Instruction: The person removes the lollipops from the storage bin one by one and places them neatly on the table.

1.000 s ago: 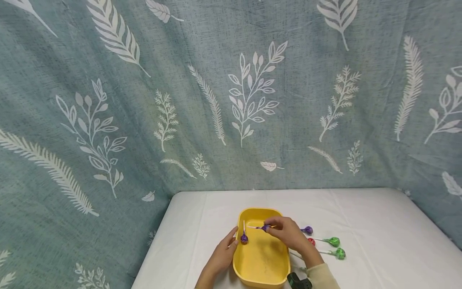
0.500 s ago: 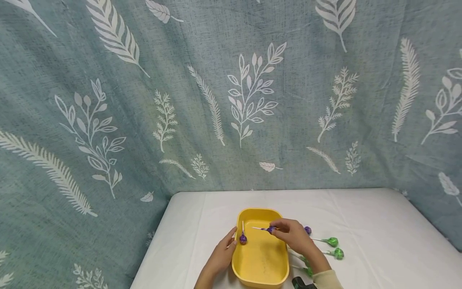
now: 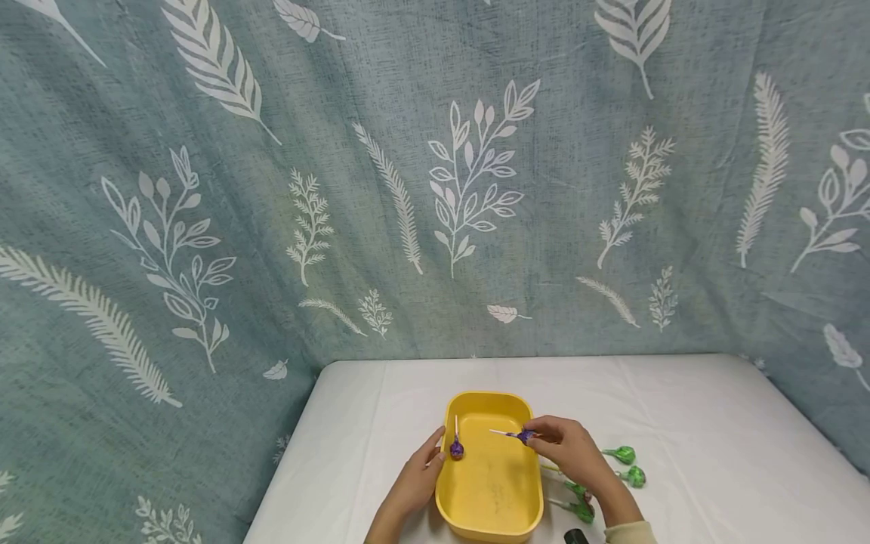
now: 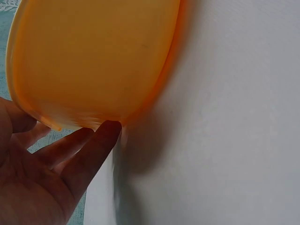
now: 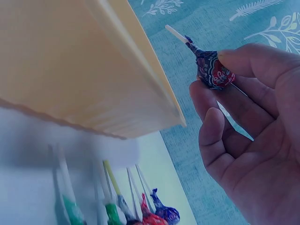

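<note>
My right hand (image 3: 566,447) pinches a purple-wrapped lollipop (image 5: 213,70) by its head between thumb and fingers. In the head view it is over the right rim of a yellow plastic tray (image 3: 491,495), its white stick pointing left over the inside. Another purple lollipop (image 3: 457,450) lies in the tray along the left wall, stick towards the back. My left hand (image 3: 418,477) rests against the tray's left side. Seen from the left wrist, its extended fingertips (image 4: 111,127) touch the outer wall.
Right of the tray, several lollipops lie on the white tablecloth (image 3: 707,423), among them a green one (image 3: 621,454), a red one (image 5: 152,216) and a blue-purple one (image 5: 166,213). My right forearm covers some in the head view. A leaf-patterned curtain (image 3: 408,189) hangs behind the table.
My right hand, still pinching the purple lollipop, has moved right from over the tray's interior to its right rim. My left hand has stayed against the tray's side.
</note>
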A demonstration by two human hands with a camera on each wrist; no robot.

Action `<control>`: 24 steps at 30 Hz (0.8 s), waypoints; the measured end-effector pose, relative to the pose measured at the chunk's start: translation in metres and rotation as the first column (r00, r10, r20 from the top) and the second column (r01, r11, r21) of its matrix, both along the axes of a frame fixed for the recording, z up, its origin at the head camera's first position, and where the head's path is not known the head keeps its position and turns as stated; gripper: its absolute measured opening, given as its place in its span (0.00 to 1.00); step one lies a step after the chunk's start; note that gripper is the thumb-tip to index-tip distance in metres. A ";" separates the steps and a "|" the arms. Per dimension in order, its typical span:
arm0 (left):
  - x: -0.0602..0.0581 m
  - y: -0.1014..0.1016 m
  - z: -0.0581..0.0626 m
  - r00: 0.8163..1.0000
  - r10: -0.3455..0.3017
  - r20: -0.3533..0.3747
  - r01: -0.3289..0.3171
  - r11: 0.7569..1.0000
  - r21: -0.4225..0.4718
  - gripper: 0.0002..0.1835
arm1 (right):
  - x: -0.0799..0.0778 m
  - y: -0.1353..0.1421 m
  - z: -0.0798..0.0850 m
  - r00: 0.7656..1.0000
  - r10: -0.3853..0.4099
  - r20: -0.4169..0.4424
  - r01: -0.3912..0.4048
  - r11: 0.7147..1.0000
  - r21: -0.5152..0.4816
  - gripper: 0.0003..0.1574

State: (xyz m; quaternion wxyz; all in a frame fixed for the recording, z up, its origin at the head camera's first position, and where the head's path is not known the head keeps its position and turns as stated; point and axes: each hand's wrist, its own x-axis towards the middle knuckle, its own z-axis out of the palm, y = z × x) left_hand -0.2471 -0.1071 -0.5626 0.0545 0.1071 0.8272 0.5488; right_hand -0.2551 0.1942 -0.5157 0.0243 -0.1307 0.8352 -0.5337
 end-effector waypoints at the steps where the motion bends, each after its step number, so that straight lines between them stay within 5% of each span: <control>1: 0.000 0.000 0.000 1.000 0.000 -0.003 0.000 1.000 -0.002 0.27 | 0.001 0.001 0.000 1.000 -0.006 0.002 0.006 1.000 0.001 0.16; 24: 0.000 0.000 0.001 1.000 0.012 0.015 -0.011 1.000 -0.025 0.27 | 0.026 0.037 0.000 0.980 -0.163 0.116 0.169 0.985 -0.043 0.19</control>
